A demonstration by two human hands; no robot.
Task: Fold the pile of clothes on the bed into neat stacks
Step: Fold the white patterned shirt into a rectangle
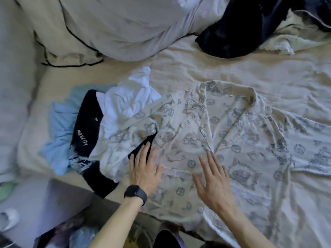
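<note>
Shirt, cream with a grey print, spread front-up on the bed, collar towards the far side and hem at the near edge. One sleeve extends flat to the right; the other lies rumpled to the left, overlapping the pile.

Left hand, wearing a black watch, rests palm-down on the shirt's left side with straight fingers held together, its fingertips at a dark strip of cloth showing beside the rumpled sleeve. Right hand rests palm-down on the shirt's front just below the neck opening, fingers straight and spread. The two hands lie side by side, near but not touching, and neither grips any cloth.

The pile, unfolded, lies just left of the shirt: a white garment on top, a dark scarf with white lettering and a fringe, and a blue garment underneath.

A pale duvet with dark piping is heaped at the far side, and a navy garment lies crumpled at the far right.
</note>
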